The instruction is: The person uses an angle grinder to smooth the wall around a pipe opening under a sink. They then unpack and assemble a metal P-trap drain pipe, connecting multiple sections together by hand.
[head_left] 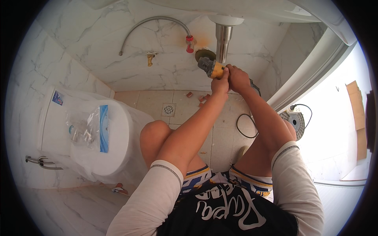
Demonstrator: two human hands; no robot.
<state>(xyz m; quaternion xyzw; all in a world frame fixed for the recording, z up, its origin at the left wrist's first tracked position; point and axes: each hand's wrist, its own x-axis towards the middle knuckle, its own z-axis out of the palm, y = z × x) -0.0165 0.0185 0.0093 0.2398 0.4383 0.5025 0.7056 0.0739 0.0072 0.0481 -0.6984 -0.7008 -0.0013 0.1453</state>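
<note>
Both of my hands are wrapped round a yellow and grey angle grinder (215, 71). My left hand (221, 83) is closed on its body just behind the grey head, and my right hand (238, 79) is closed farther back, hiding much of the body. The round disc (204, 55) is at the marbled wall tiles, below an orange dusty patch (202, 40); the exact contact cannot be made out. Just right of the disc, a shiny metal drain pipe (223, 41) hangs from the basin. A braided hose (161, 17) ends in a red fitting (189, 44) left of the disc.
A brass tap (151, 59) sticks out of the wall. On the floor are a drain grate (168, 109), reddish broken pieces (202, 100) and a black cord (238, 128). A plastic-wrapped toilet (118, 137) stands at left. A cable reel (296, 122) lies by the doorway at right.
</note>
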